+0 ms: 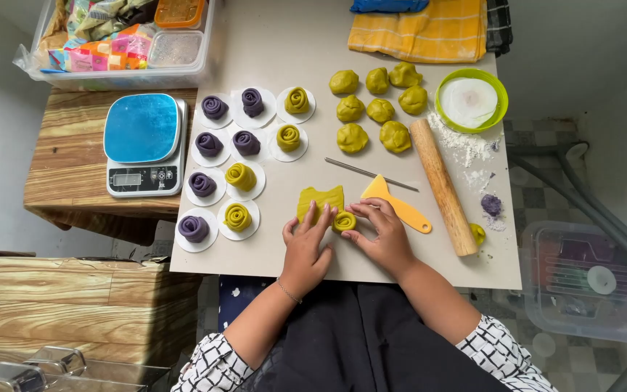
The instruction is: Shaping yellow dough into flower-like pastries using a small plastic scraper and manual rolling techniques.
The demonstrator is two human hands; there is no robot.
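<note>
Centrally, a yellow-green dough roll (343,221) is being cradled on the grey board (371,265) over the table, just below a flat strip of the same dough (319,197). It is being pinched from the right by the right hand (382,236), whose fingers are closed lightly against its side, while the left hand (306,247) is being rested with fingers spread on the strip's lower edge, seemingly to steady it. Finished purple and yellow spirals are being kept apart on white paper rounds (205,239) to the left, probably against sticking. Plain dough balls (375,109), a rolling pin (443,185), a yellow scraper (397,203) and a thin metal rod (371,174) are lying within easy reach.
</note>
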